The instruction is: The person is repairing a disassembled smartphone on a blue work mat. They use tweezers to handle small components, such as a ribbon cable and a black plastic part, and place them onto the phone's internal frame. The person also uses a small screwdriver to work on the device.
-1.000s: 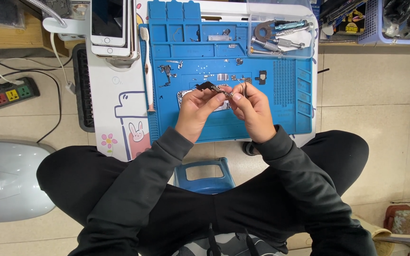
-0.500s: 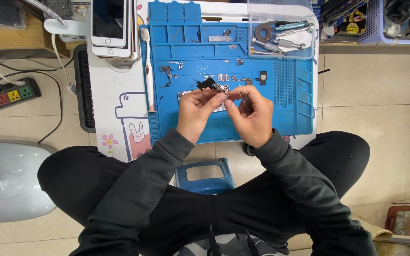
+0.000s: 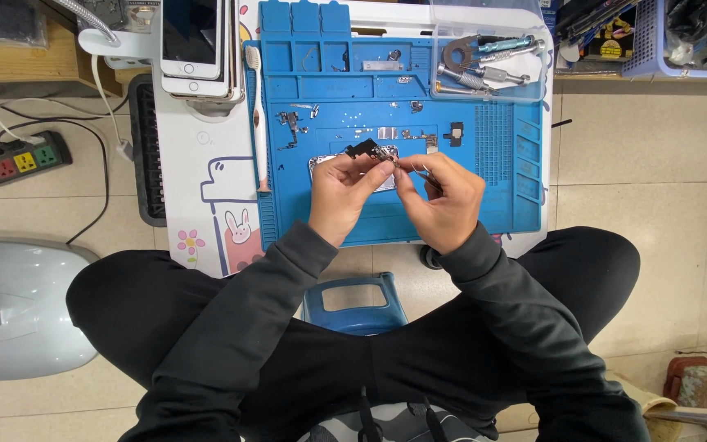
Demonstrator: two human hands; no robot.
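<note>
The left hand (image 3: 344,195) pinches a small black part (image 3: 362,149) at its fingertips, lifted just above the blue mat (image 3: 501,164). The right hand (image 3: 443,200), fingers pressed on thin tweezers (image 3: 416,169), points them left at the part, nearly touching.
</note>
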